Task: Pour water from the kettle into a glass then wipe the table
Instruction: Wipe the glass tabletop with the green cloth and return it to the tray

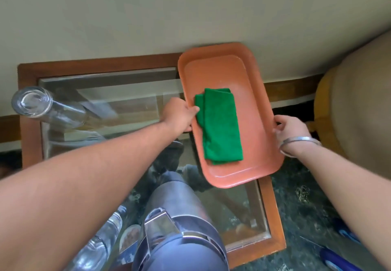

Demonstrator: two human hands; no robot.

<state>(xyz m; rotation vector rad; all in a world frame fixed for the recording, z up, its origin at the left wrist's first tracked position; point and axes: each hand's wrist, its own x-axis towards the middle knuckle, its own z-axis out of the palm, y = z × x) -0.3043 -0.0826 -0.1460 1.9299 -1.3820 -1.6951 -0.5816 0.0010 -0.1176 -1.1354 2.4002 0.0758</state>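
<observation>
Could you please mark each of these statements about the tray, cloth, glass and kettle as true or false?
1. The folded green cloth lies on the orange rectangular plastic tray. True.
2. Only the right hand holds the tray. False: the left hand and right hand each grip a long edge.
3. The tall clear drinking glass stands on the tray. False: it stands on the wood-framed glass table, apart from the tray.
4. The steel kettle sits nearer the person than the tray. True.
5. The right wrist is bare. False: it wears a metal bangle.
</observation>
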